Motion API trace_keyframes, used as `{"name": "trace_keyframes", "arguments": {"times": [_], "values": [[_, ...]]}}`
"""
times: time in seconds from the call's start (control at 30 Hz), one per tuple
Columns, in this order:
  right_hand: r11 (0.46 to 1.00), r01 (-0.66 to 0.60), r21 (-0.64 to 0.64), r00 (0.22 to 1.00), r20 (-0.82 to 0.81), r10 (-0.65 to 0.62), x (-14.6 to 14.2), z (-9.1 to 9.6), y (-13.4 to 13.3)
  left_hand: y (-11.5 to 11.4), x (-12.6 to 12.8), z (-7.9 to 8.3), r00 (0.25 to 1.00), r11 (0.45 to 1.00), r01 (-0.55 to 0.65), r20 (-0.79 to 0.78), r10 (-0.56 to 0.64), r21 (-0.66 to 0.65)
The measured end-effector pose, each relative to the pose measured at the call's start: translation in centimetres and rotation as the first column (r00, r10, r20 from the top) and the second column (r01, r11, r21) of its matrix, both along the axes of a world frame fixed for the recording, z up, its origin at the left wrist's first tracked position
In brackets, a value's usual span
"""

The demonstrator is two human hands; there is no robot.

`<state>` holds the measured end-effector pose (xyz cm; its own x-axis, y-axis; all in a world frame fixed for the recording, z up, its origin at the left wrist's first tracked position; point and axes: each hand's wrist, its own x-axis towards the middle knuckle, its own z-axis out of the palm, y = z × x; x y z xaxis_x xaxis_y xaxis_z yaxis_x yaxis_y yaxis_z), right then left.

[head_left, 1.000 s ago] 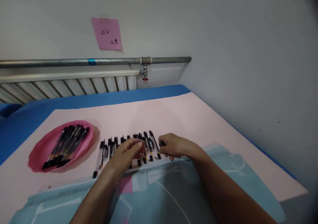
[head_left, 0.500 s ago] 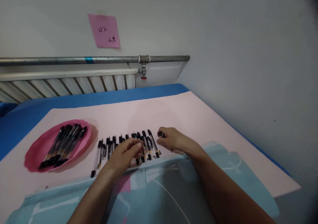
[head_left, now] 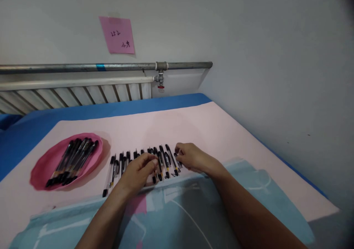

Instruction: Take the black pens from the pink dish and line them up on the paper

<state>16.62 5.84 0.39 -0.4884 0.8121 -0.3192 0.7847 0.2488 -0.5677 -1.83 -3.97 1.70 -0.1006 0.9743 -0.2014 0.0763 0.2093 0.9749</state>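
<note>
On the pink sheet lies a row of clear-barrelled pen parts (head_left: 172,160) with black ends, several small black caps among them. Over the middle of this row my left hand (head_left: 139,172) is curled, thumb and forefinger close together; whatever is between them I cannot make out. Beside the row's right end, my right hand (head_left: 192,157) is closed, its fingertips on a small black pen cap (head_left: 178,160) low at the sheet. At the left, a pink plastic dish (head_left: 37,177) holds a pile of black-capped pens (head_left: 74,158).
A light blue cloth (head_left: 69,223) covers the near side. Behind the pink sheet (head_left: 188,123) runs a blue surface (head_left: 132,109), with a radiator (head_left: 91,94) and metal pipe (head_left: 132,66) at the wall. A pink paper note (head_left: 117,35) hangs above. A grey wall rises at the right.
My right hand has brought the black cap down to the sheet beside the row's right end. My left hand stays nearly in place over the pens.
</note>
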Motion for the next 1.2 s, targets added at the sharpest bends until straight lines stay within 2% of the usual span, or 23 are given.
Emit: {"name": "trace_keyframes", "arguments": {"times": [0.1, 0.17, 0.27, 0.33, 0.37, 0.4, 0.43, 0.5, 0.57, 0.7, 0.9, 1.03, 1.2], "values": [[0.995, -0.036, 0.089, 0.999, -0.03, 0.038, -0.5, 0.6, 0.0, 0.1, -0.4, -0.3, 0.996, 0.999, -0.044, -0.077, 0.045, 0.025], [0.987, -0.033, 0.157, 0.999, -0.032, 0.038, -0.8, 0.7, 0.0, 0.3, -1.0, -0.4, 0.979, 0.997, -0.049, -0.193, 0.061, 0.066], [0.997, 0.016, 0.073, 0.998, -0.055, -0.012, -1.2, 0.7, -0.1, 0.6, -3.2, -0.2, 0.908, 0.981, -0.099, -0.389, 0.158, 0.168], [0.999, 0.052, 0.005, 0.996, -0.072, -0.052, -1.4, 0.7, -0.1, 0.6, -5.3, 0.3, 0.768, 0.95, -0.208, -0.562, 0.305, 0.233], [0.998, 0.068, -0.005, 0.994, -0.081, -0.068, -1.5, 0.8, -0.2, 0.6, -6.6, 0.7, 0.662, 0.927, -0.272, -0.649, 0.375, 0.258], [0.997, 0.083, -0.002, 0.992, -0.092, -0.083, -1.4, 1.0, -0.2, 0.4, -7.9, 1.0, 0.516, 0.896, -0.352, -0.743, 0.427, 0.271], [0.995, 0.1, 0.018, 0.99, -0.102, -0.098, -1.4, 1.1, -0.2, 0.3, -9.3, 1.3, 0.431, 0.868, -0.41, -0.778, 0.456, 0.281], [0.988, 0.126, 0.087, 0.986, -0.117, -0.116, -1.1, 1.3, 0.0, -0.1, -11.8, 1.5, 0.323, 0.818, -0.505, -0.818, 0.476, 0.276], [0.978, 0.126, 0.168, 0.987, -0.123, -0.106, -0.9, 1.5, 0.3, -0.3, -13.8, 1.2, 0.265, 0.79, -0.568, -0.858, 0.439, 0.229], [0.96, 0.093, 0.264, 0.993, -0.094, -0.07, -0.6, 1.3, 0.8, -0.4, -15.7, 0.0, 0.239, 0.776, -0.62, -0.914, 0.327, 0.115], [0.951, 0.058, 0.303, 0.997, -0.064, -0.041, -0.5, 0.6, 0.9, 0.1, -15.3, -0.5, 0.222, 0.77, -0.637, -0.948, 0.226, 0.034], [0.95, 0.033, 0.309, 0.999, -0.037, -0.023, -0.5, 0.4, 1.0, 0.3, -15.0, -0.7, 0.225, 0.767, -0.641, -0.952, 0.209, 0.017], [0.95, 0.016, 0.311, 1.0, -0.025, -0.009, -0.4, 0.6, 0.9, 0.1, -15.0, -0.6, 0.236, 0.763, -0.645, -0.939, 0.252, 0.043]]}}
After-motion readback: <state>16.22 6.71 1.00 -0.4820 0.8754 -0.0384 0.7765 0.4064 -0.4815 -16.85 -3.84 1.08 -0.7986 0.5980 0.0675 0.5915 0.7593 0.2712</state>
